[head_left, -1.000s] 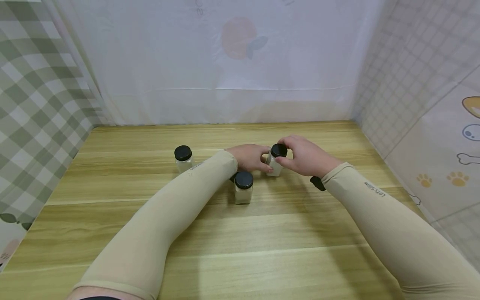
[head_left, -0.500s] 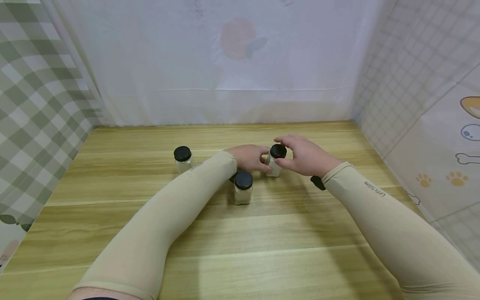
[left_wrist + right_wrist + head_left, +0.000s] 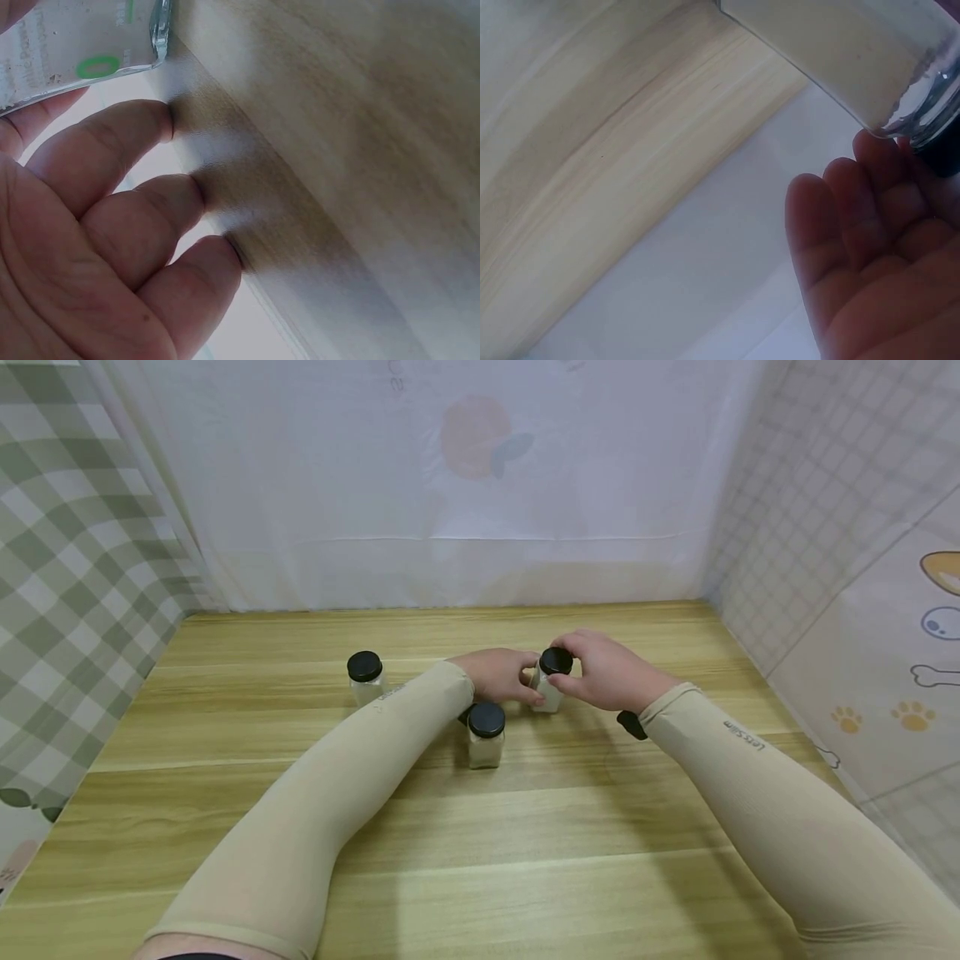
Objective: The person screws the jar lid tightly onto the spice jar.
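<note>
A square glass jar with pale contents and a black lid stands upright on the table, right of centre. My left hand grips its body from the left, thumb on the near side. In the left wrist view, green marking shows on the jar, and the other fingers of the left hand curl below it, tips at the tabletop. From the right, my right hand pinches the lid between thumb and fingers. The right wrist view shows the fingers of the right hand beside the black lid.
A second black-lidded jar stands close in front of the left wrist. Another jar sits farther left, partly hidden behind the left sleeve. The wooden table meets a pale curtain at the back; patterned cloths hang at both sides.
Half a second ago the right fingers were spread looser around the lid; now they are drawn in on it again. The left hand and the jars have stayed in place.
</note>
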`<state>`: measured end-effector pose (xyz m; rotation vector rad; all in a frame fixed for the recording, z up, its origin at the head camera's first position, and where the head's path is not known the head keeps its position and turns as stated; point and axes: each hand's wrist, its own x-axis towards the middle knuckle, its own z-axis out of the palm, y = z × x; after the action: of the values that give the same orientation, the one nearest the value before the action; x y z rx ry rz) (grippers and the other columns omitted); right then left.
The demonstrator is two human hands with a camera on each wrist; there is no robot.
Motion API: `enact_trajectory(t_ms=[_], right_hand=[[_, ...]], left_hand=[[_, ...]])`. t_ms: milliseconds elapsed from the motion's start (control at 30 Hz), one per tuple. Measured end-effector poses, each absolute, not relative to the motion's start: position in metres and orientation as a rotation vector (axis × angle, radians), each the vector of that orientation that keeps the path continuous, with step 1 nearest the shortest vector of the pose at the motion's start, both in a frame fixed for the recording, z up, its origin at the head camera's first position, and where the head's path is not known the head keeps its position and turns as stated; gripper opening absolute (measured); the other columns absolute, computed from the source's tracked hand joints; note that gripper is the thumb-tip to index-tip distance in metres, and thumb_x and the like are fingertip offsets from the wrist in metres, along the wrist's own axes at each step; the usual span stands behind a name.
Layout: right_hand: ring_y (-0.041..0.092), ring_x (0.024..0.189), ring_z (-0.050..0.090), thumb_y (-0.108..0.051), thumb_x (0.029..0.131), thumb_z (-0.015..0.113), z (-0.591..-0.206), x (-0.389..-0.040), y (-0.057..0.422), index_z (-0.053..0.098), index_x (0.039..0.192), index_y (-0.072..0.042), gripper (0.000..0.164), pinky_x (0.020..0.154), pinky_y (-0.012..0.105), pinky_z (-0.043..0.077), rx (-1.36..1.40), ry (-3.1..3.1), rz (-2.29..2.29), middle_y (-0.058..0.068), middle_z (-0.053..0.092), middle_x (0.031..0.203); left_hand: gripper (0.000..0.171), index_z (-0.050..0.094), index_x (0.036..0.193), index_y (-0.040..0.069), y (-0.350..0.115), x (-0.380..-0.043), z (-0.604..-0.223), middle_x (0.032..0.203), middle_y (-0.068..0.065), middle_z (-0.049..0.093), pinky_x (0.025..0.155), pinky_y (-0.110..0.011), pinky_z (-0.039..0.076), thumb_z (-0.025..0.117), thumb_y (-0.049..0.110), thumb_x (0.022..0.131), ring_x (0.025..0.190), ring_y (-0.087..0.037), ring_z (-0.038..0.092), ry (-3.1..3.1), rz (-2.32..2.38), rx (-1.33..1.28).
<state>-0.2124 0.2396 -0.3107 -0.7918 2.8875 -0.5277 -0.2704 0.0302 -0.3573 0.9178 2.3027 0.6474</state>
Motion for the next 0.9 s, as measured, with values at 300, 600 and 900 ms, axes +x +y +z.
enact_trajectory(t_ms=[300, 600, 900], right_hand=[[0.033, 0.103, 0.064, -0.026, 0.1, 0.073, -0.3111, -0.2127, 0.2379, 0.066, 0.115, -0.001, 0.031, 0.093, 0.047, 0.05, -0.756, 2.902, -0.517, 0.012, 0.068, 0.109], [0.033, 0.098, 0.064, -0.029, 0.099, 0.074, -0.3114, -0.2131, 0.2374, 0.066, 0.114, -0.001, 0.033, 0.09, 0.046, 0.05, -0.725, 2.913, -0.516, 0.012, 0.068, 0.106], [0.04, 0.13, 0.059, -0.028, 0.098, 0.074, -0.3084, -0.2099, 0.2407, 0.052, 0.145, 0.007, 0.063, 0.112, 0.056, 0.046, -0.752, 2.904, -0.516, 0.024, 0.063, 0.137]], left_hand=[[0.066, 0.041, 0.159, 0.035, 0.0299, -0.2694, -0.3563, 0.153, -0.005, 0.06, 0.118, -0.044, 0.044, 0.069, 0.048, 0.101, 0.144, -0.022, 0.055, 2.289, 0.662, 0.895], [0.068, 0.038, 0.161, 0.036, 0.0297, -0.2688, -0.3552, 0.153, -0.006, 0.06, 0.119, -0.044, 0.043, 0.069, 0.048, 0.102, 0.145, -0.023, 0.054, 2.288, 0.656, 0.901], [0.067, 0.039, 0.16, 0.038, 0.0295, -0.2699, -0.3575, 0.154, -0.006, 0.059, 0.118, -0.043, 0.044, 0.069, 0.051, 0.101, 0.145, -0.022, 0.054, 2.293, 0.642, 0.904]])
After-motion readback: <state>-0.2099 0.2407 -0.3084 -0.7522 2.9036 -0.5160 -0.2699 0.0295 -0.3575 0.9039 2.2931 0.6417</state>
